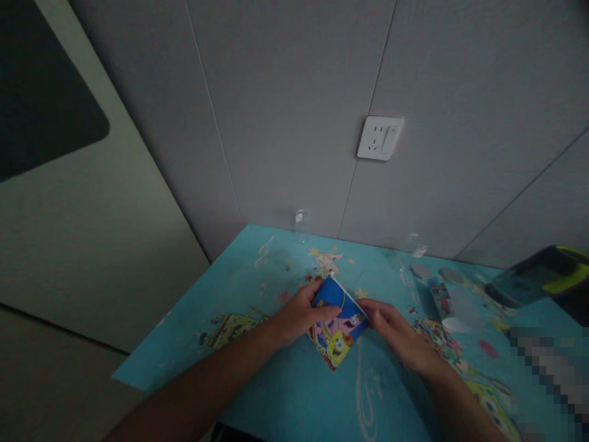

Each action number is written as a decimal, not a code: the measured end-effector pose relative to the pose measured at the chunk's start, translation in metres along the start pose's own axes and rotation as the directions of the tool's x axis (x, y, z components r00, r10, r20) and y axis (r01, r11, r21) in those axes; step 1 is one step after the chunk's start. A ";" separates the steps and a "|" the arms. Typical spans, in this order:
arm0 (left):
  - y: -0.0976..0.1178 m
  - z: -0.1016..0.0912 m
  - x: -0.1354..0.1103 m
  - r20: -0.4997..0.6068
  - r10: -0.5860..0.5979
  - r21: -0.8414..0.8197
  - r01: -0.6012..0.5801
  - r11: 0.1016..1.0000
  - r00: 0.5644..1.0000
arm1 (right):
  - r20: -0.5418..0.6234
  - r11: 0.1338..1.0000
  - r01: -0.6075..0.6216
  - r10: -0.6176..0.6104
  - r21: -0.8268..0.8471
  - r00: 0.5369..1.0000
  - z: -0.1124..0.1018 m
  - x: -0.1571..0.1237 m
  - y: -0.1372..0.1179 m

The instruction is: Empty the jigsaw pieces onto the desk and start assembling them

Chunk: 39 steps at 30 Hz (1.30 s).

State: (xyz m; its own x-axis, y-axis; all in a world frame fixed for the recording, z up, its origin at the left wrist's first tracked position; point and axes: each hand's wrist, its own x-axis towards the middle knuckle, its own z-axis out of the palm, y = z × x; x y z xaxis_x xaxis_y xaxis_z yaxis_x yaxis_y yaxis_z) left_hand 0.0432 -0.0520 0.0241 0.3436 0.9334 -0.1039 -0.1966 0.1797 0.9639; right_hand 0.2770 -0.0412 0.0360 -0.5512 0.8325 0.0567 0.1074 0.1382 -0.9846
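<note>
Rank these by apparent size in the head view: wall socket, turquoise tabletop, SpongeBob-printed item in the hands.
1. Turquoise tabletop
2. SpongeBob-printed item
3. Wall socket
The item looks nearer the camera than the socket, so true sizes are unsure.

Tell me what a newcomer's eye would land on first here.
Likely the blue cartoon-printed piece in the left grip, the right grip at its edge, over the turquoise tabletop. Next, the white socket on the gray wall behind, and the dark container with a yellow-green band at the picture's right edge.
</note>
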 end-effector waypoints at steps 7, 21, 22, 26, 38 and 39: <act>-0.007 -0.012 0.019 -0.158 0.126 -0.060 -0.137 0.989 0.979 | -0.275 0.995 -0.100 0.104 0.029 0.956 -0.006 0.012 0.012; -0.013 -0.035 0.040 -0.250 0.493 0.532 -0.307 0.789 0.834 | -0.383 0.995 0.103 -0.100 -0.015 0.918 -0.023 0.030 0.027; -0.009 -0.039 0.049 -0.249 0.517 0.588 -0.297 0.752 0.819 | -0.387 0.992 0.094 -0.119 -0.084 0.914 -0.026 0.038 0.029; 0.016 -0.061 0.096 -0.192 0.566 0.771 -0.233 0.592 0.802 | -0.399 0.786 -0.031 -0.279 -0.618 0.873 -0.048 0.084 0.029; -0.005 -0.091 0.127 0.135 0.503 0.963 -0.232 0.134 0.854 | -0.281 0.482 -0.153 -0.204 -0.863 0.938 -0.060 0.135 0.061; -0.006 -0.091 0.124 0.152 0.492 0.964 -0.238 0.116 0.857 | -0.256 0.444 -0.140 -0.213 -0.885 0.943 -0.059 0.133 0.057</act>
State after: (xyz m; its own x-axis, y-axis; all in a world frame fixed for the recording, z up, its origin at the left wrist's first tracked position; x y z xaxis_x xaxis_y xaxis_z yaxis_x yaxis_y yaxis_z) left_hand 0.0031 0.0909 -0.0165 0.3375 0.8411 0.4226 0.7814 -0.5007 0.3725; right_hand 0.2588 0.1092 -0.0024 -0.3303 0.8930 0.3057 0.8573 0.4193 -0.2987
